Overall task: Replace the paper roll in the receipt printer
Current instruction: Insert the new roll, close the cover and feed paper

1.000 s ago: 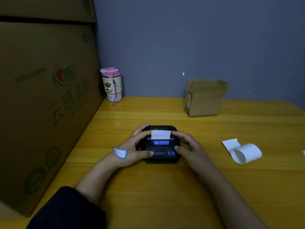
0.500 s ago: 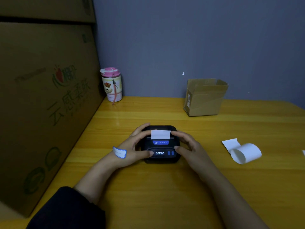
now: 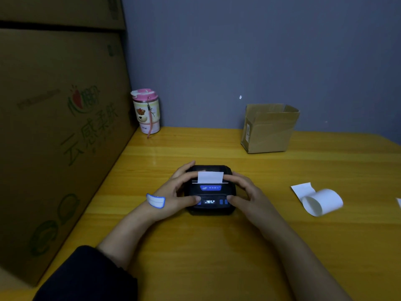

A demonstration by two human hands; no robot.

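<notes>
Both hands, left point(image 3: 173, 192) and right point(image 3: 245, 192), clasping printer point(image 3: 209, 190) sides; rigid, light; paper tab point(image 3: 210, 177) flimsy, tearing easily.

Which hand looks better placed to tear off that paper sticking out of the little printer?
Probably the right hand: its fingers lie beside the paper strip, while the left hand steadies the printer.
</notes>
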